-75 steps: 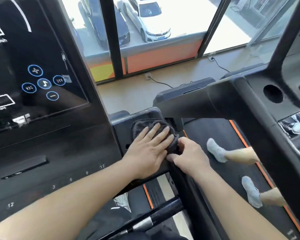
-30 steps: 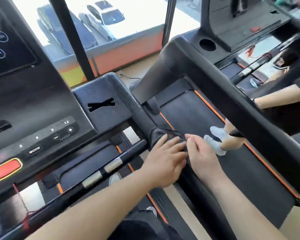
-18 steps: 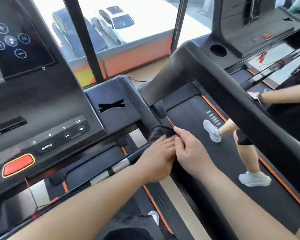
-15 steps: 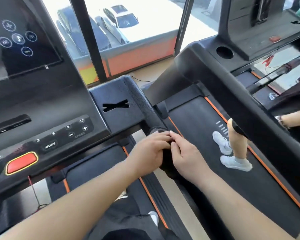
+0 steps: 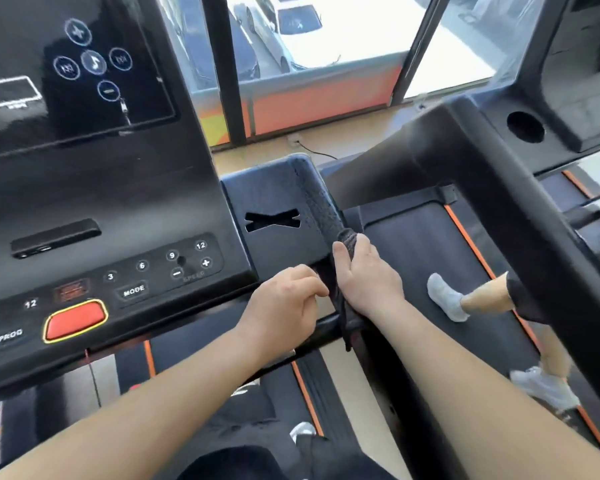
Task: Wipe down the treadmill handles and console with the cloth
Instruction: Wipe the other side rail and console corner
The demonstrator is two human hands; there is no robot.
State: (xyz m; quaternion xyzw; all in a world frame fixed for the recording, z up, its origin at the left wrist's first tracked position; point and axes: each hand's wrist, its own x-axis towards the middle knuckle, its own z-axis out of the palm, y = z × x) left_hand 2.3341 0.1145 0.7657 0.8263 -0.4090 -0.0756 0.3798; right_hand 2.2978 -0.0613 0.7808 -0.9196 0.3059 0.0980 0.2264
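The dark cloth [image 5: 347,241] was wrapped round the black textured handle [image 5: 321,209] at centre frame, one end hanging below. The glossy black console [image 5: 118,188] filled the left, with its screen [image 5: 66,64] above and its numbered keys [image 5: 174,261] and red button [image 5: 75,320] below.

Both forearms reach forward, hands side by side. The right hand [image 5: 369,278] wraps the cloth [image 5: 347,239], thumb up. The left hand [image 5: 284,306] has curled fingers [image 5: 310,285], seemingly pinching the cloth's edge.

console [image 5: 136,188] blocks left, neighbouring rail [image 5: 506,209] right, gap between
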